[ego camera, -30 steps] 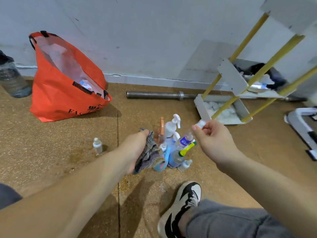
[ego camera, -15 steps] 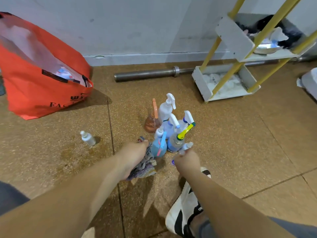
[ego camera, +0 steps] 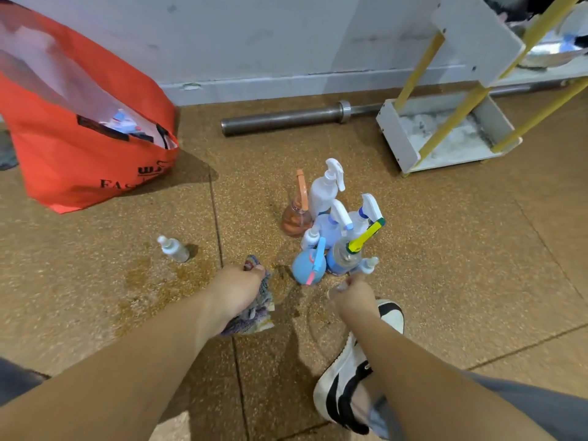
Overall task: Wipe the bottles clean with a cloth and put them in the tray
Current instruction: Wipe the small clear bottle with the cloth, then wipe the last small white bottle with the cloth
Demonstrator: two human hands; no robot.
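Several spray bottles stand bunched on the brown floor: a white one [ego camera: 324,192], an orange one [ego camera: 296,219], a round blue one [ego camera: 305,268] and one with a yellow trigger [ego camera: 345,257]. My left hand [ego camera: 237,289] grips a crumpled grey cloth [ego camera: 254,316] on the floor just left of the bunch. At the bunch's near edge my right hand [ego camera: 353,296] pinches a small clear bottle [ego camera: 334,291], right below a small white-capped bottle [ego camera: 367,265]. The white tray [ego camera: 396,138] sits at the foot of a yellow-framed rack, far right.
A lone small bottle [ego camera: 173,249] stands to the left. An orange bag [ego camera: 79,148] with items inside leans at the back left. A steel bar [ego camera: 286,117] lies along the wall. My shoe [ego camera: 343,386] is planted just behind my right hand.
My right hand dropped from chest height down to the near edge of the bottle bunch and closed on a small bottle. The left hand with the cloth sank to the floor.
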